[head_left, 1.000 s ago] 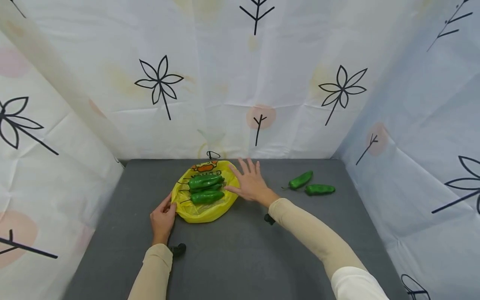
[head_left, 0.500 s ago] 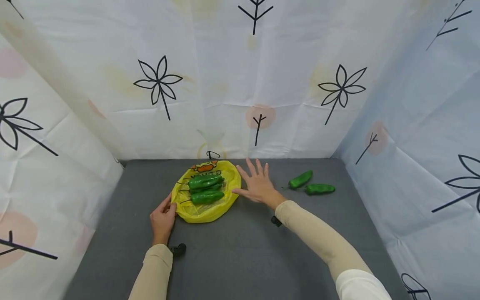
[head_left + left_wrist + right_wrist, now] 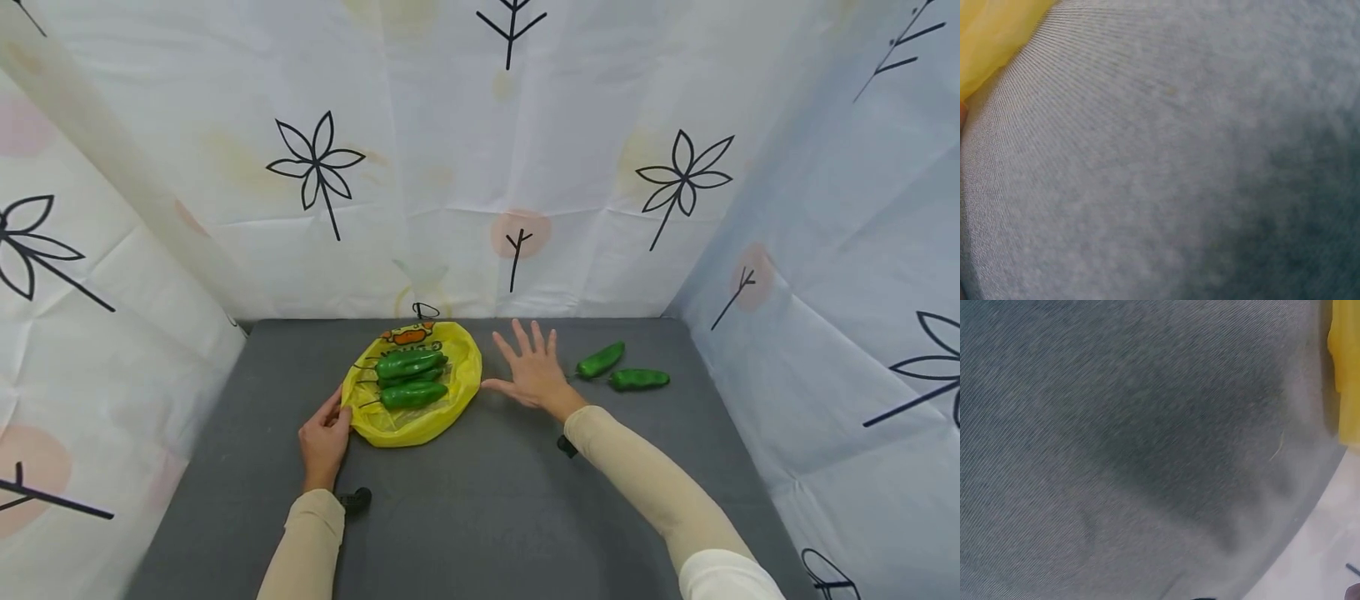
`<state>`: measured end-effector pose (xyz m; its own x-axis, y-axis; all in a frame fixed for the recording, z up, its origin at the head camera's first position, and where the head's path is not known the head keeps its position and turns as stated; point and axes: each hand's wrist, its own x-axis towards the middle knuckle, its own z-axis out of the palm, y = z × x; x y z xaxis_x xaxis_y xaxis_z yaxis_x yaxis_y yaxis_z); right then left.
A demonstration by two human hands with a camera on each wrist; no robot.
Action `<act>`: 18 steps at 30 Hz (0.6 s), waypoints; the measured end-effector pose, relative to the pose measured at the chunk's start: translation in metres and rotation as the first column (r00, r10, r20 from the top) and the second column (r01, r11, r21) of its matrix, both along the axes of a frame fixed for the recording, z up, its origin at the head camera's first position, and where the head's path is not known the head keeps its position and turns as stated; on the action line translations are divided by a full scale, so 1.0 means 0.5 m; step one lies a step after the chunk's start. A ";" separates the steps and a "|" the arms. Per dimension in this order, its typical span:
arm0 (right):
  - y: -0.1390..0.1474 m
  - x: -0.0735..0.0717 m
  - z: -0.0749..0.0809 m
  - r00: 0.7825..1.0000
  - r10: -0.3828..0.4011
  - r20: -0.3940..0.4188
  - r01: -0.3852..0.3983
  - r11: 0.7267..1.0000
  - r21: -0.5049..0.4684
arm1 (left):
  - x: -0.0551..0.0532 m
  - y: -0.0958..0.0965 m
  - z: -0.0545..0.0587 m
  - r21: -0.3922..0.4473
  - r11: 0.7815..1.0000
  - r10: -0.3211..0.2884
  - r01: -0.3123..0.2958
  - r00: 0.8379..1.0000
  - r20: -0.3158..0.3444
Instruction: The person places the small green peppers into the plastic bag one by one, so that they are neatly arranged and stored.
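A yellow plastic bag (image 3: 457, 408) lies on the grey table with its mouth spread wide. Inside it are three green peppers (image 3: 414, 395) with their thin stems pointing left. My left hand (image 3: 325, 442) pinches the bag's left rim between thumb and fingers. To the right of the bag, my right hand (image 3: 534, 375) is held with its fingers spread and holds nothing. Its thumb is close to the bag's right rim; whether they touch I cannot tell. The left wrist view catches a corner of the bag (image 3: 991, 44), and the right wrist view its edge (image 3: 1349, 375).
Two more green peppers, one slanted (image 3: 601, 360) and one lying level (image 3: 640, 380), rest on the table (image 3: 480, 517) right of my right hand. Patterned white cloth (image 3: 450, 167) hangs along the back and both sides of the table.
My right hand has moved to the right, from over the bag's right rim to beside it, fingers still spread. The left hand, the bag and the peppers stay in place.
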<state>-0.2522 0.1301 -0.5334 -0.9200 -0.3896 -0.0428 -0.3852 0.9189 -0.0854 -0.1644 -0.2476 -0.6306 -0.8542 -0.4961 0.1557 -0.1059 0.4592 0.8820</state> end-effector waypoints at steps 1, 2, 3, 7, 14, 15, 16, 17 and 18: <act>0.004 0.000 -0.001 1.000 -0.001 -0.011 0.001 1.000 0.006 | 0.000 0.000 0.000 0.001 1.000 0.000 0.000 1.000 0.000; 0.009 0.000 -0.003 1.000 -0.003 -0.016 0.004 1.000 0.016 | 0.000 0.000 0.000 0.002 1.000 0.000 0.000 1.000 0.000; 0.014 -0.001 -0.005 1.000 -0.009 -0.020 0.009 1.000 0.022 | 0.000 -0.001 0.000 0.000 1.000 -0.001 0.001 1.000 0.000; 0.033 -0.001 -0.009 0.999 -0.033 -0.031 0.034 0.999 0.036 | 0.001 -0.001 -0.001 0.002 1.000 -0.003 0.003 1.000 -0.007; 0.073 -0.003 -0.018 0.997 -0.069 -0.038 0.070 0.997 0.041 | 0.002 0.000 -0.003 0.014 1.000 -0.009 0.009 1.000 -0.021; 0.080 -0.003 -0.019 0.997 -0.073 -0.037 0.075 0.996 0.043 | 0.002 0.001 -0.003 0.018 1.000 -0.011 0.011 1.000 -0.024; 0.086 -0.004 -0.020 0.996 -0.079 -0.035 0.080 0.996 0.049 | 0.002 0.001 -0.003 0.020 1.000 -0.012 0.012 1.000 -0.026; 0.092 -0.005 -0.022 0.996 -0.083 -0.031 0.084 0.995 0.049 | 0.002 0.001 -0.003 0.024 1.000 -0.013 0.013 1.000 -0.027; 0.099 -0.006 -0.023 0.996 -0.086 -0.026 0.087 0.995 0.049 | 0.002 0.001 -0.003 0.030 0.999 -0.014 0.015 0.999 -0.029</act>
<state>-0.2549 0.1794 -0.5450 -0.9510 -0.3068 -0.0377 -0.3057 0.9516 -0.0301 -0.1633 -0.2470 -0.6319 -0.8567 -0.4886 0.1654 -0.0740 0.4338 0.8980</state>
